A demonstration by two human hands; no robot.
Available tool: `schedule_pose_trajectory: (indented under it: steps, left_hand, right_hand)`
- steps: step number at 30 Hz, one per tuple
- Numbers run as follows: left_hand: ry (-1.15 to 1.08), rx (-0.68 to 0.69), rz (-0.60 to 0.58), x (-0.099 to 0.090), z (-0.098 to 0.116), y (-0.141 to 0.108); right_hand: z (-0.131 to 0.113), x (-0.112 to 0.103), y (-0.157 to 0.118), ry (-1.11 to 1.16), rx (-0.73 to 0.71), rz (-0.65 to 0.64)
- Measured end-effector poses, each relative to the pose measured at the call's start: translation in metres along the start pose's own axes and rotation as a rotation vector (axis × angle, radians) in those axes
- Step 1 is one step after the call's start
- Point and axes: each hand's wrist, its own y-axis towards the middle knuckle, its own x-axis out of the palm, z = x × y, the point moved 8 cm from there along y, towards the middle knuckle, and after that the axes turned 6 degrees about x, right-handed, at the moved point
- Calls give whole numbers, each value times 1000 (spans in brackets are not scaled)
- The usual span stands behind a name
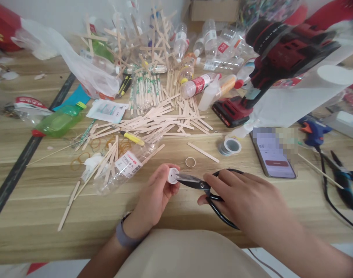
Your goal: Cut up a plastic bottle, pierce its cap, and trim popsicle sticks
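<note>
My left hand (157, 193) pinches a small white bottle cap (172, 175) above the table's front part, its inner side turned toward the scissors. A dark spot shows near the middle of the cap. My right hand (237, 197) grips the black-handled scissors (204, 185), their blades together and pointing left. The blade tip reaches the cap; whether it goes into the cap I cannot tell. Just beyond lie a small ring (190, 162) and a loose wooden stick (203, 152). A clear plastic bottle (127, 166) rests on its side left of my left hand.
A red-black cordless drill (269, 65) stands at the right, behind a phone (273, 154) and a spool (230, 146). Pliers (343, 177) and a glue gun (314, 131) lie far right. Wooden sticks (153, 121), a yellow cutter (133, 138) and a green bottle (60, 120) lie across the table.
</note>
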Motion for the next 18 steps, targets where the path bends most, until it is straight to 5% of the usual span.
schedule_pose_trajectory:
  steps: [18]
  left_hand:
    - [28,39,-5,0,5,-4]
  right_hand:
    - [-4,1,2,-24,39,-19]
